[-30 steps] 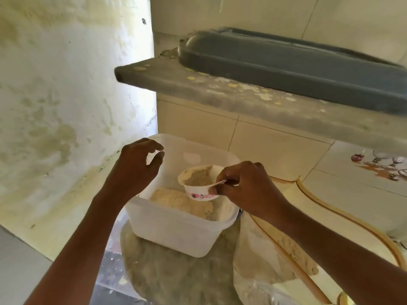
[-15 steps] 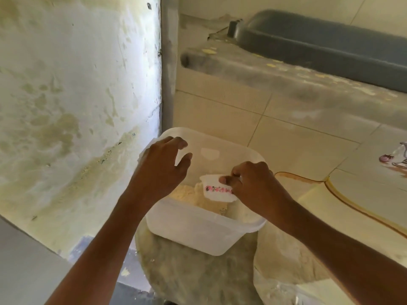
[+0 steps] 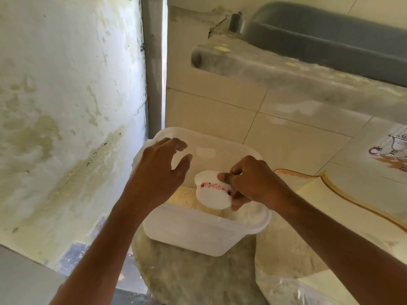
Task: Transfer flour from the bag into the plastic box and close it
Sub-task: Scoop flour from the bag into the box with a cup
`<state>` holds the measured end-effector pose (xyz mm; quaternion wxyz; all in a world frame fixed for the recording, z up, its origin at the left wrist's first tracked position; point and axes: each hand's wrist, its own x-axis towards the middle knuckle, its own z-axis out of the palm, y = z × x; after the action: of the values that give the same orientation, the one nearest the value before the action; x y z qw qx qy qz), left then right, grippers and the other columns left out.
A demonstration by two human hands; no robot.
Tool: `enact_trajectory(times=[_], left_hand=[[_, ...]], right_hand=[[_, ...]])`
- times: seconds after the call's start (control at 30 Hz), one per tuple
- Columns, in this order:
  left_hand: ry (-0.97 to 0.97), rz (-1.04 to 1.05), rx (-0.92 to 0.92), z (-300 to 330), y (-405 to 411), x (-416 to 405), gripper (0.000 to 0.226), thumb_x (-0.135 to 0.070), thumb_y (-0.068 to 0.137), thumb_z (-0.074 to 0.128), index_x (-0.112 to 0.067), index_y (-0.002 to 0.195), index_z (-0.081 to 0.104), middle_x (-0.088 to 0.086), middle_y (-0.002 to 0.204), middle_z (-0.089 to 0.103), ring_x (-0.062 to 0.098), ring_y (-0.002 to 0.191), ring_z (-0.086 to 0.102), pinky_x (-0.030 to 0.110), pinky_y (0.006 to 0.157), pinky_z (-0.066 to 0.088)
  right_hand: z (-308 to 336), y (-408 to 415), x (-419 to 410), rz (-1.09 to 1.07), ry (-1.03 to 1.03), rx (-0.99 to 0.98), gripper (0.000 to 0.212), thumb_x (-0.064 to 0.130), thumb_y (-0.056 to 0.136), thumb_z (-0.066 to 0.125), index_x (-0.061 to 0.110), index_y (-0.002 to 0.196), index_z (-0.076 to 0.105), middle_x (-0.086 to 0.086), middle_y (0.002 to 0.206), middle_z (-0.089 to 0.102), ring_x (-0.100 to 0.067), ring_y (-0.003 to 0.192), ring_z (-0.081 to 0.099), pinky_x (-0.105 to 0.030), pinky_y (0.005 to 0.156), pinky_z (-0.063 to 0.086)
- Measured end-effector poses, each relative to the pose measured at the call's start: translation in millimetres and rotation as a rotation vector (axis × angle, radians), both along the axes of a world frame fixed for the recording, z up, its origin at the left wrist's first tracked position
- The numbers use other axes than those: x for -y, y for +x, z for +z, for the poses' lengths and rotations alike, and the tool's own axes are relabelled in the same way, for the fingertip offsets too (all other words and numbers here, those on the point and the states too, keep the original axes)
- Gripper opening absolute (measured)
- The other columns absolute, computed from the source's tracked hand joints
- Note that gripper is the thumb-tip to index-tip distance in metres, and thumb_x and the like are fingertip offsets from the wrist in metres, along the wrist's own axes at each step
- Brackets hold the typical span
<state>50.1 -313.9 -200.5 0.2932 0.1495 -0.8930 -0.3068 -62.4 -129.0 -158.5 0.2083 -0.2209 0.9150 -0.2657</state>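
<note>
Right hand (image 3: 253,183) grips a small white cup (image 3: 212,192) with a pink band, tipped over inside the plastic box (image 3: 198,236). Flour (image 3: 187,195) lies in the box. Left hand (image 3: 160,172) hovers above the box's left rim, fingers loosely curled. Flour bag (image 3: 286,278) stands just right of the box.

Support: a round, mottled grey-beige stone surface (image 3: 193,274), dusted with pale powder, seen in the lower centre of the head view.

Resting directly on it: one translucent white plastic box (image 3: 189,236), rectangular with rounded corners, open at the top, upright, set toward the far edge of the stone.

Beside the stone, at the right: a clear plastic bag (image 3: 284,271) of flour, its side just beside the box; whether it is borne by the stone or the floor cannot be told.
</note>
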Motion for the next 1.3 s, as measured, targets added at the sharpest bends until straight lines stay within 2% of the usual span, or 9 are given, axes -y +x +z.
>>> enact_trajectory(times=[0.2,0.33,0.43,0.57,0.67,0.9,1.03,1.17,1.3], left_hand=[[0.013,-0.03,0.048,1,1,-1,0.034,-0.042,0.097,0.063,-0.024,0.125,0.067,-0.011,0.123,0.07,0.007,0.096,0.067,0.038,0.091,0.055],[0.007,-0.036,0.059,1,0,-1,0.034,-0.043,0.098,0.063,-0.025,0.126,0.067,-0.012,0.125,0.069,0.008,0.099,0.067,0.043,0.092,0.056],[0.023,-0.035,0.061,0,0,0,0.033,-0.043,0.097,0.063,-0.026,0.125,0.067,-0.012,0.126,0.069,0.008,0.106,0.066,0.045,0.095,0.056],[0.018,-0.037,0.056,0,0,-2,0.033,-0.042,0.098,0.063,-0.024,0.125,0.067,-0.011,0.127,0.069,0.008,0.11,0.065,0.046,0.097,0.056],[0.021,-0.037,0.062,0,0,-2,0.034,-0.04,0.098,0.064,-0.023,0.126,0.067,-0.01,0.129,0.069,0.01,0.113,0.065,0.048,0.098,0.056],[0.018,-0.038,0.066,-1,-1,-1,0.034,-0.041,0.098,0.064,-0.023,0.126,0.067,-0.01,0.128,0.069,0.009,0.114,0.064,0.046,0.097,0.056],[0.006,-0.039,0.078,-1,0,-1,0.034,-0.042,0.098,0.063,-0.023,0.126,0.066,-0.01,0.128,0.069,0.009,0.114,0.064,0.046,0.096,0.057],[0.004,-0.034,0.082,0,0,-2,0.032,-0.042,0.098,0.062,-0.025,0.125,0.066,-0.011,0.127,0.068,0.007,0.113,0.063,0.043,0.094,0.057],[0.011,-0.029,0.1,1,-2,-3,0.033,-0.041,0.098,0.063,-0.024,0.126,0.065,-0.011,0.125,0.069,0.007,0.111,0.064,0.041,0.093,0.057]], right_hand=[[1,1,1,-0.015,0.029,0.026,0.031,0.037,0.097,0.066,0.006,0.093,0.069,-0.014,0.073,0.075,-0.024,0.056,0.074,-0.036,0.063,0.064],[5,-5,7,-0.033,0.014,0.042,0.029,0.036,0.094,0.07,0.007,0.096,0.069,-0.017,0.08,0.075,-0.027,0.058,0.075,-0.044,0.069,0.064],[10,-10,11,-0.099,-0.056,0.197,0.031,0.031,0.093,0.072,0.002,0.104,0.067,-0.025,0.094,0.072,-0.036,0.064,0.075,-0.049,0.071,0.064],[13,-13,14,-0.095,0.011,0.074,0.034,0.035,0.095,0.07,0.003,0.104,0.067,-0.022,0.087,0.075,-0.03,0.06,0.075,-0.043,0.068,0.065],[14,-14,14,-0.125,-0.038,0.161,0.033,0.032,0.094,0.071,0.001,0.102,0.067,-0.026,0.092,0.072,-0.034,0.062,0.075,-0.047,0.073,0.064],[12,-13,13,-0.048,0.092,0.125,0.031,0.033,0.096,0.069,0.003,0.103,0.066,-0.02,0.085,0.074,-0.031,0.062,0.075,-0.046,0.072,0.064],[12,-17,11,-0.113,0.013,0.245,0.034,0.028,0.095,0.071,-0.003,0.107,0.065,-0.022,0.091,0.071,-0.038,0.064,0.075,-0.045,0.067,0.064],[14,-17,6,-0.098,-0.005,0.151,0.032,0.032,0.094,0.071,0.001,0.102,0.068,-0.023,0.09,0.073,-0.032,0.061,0.075,-0.047,0.073,0.064],[12,-17,-1,-0.057,-0.046,0.117,0.031,0.033,0.093,0.071,0.003,0.101,0.068,-0.019,0.089,0.075,-0.027,0.06,0.075,-0.041,0.068,0.065]])
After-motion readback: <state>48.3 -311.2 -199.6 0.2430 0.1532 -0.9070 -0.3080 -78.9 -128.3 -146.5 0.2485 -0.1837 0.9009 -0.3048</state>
